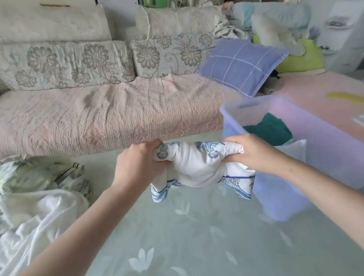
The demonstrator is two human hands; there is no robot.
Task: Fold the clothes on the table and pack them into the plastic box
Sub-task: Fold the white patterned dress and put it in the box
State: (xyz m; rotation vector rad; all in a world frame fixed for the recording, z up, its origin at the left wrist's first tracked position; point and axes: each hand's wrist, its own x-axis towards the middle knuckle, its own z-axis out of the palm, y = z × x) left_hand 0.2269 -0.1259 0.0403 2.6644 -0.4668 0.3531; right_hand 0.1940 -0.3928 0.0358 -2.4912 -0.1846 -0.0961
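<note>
A sofa (103, 119) with a pinkish quilted cover and flower-patterned back cushions fills the upper half of the frame. Below it, the pale green table (194, 243) with white petal shapes on its top takes up the lower half. At the right edge of the table stands the translucent lilac plastic box (338, 160), its lid off, its near corner reaching down to the right of centre. A crumpled white cloth (32, 221) lies heaped on the table in the lower left, and just above it, touching it, is a bunched cloth with a green leaf print (25, 175). A blue checked pillow (242, 66) leans on the sofa at upper right, above the box. At the centre of the frame a folded white garment with blue floral print (197, 164) is held up over the table, just left of the box's near wall, with its lower corners hanging down. Inside the box lies a dark green garment (270, 128), with a folded white piece (297, 152) beside it toward the lower right. The left hand (140, 161) grips the bundle's left end with fingers curled round it. The right hand (250, 150) clasps its right end the same way, in front of the box wall.
</note>
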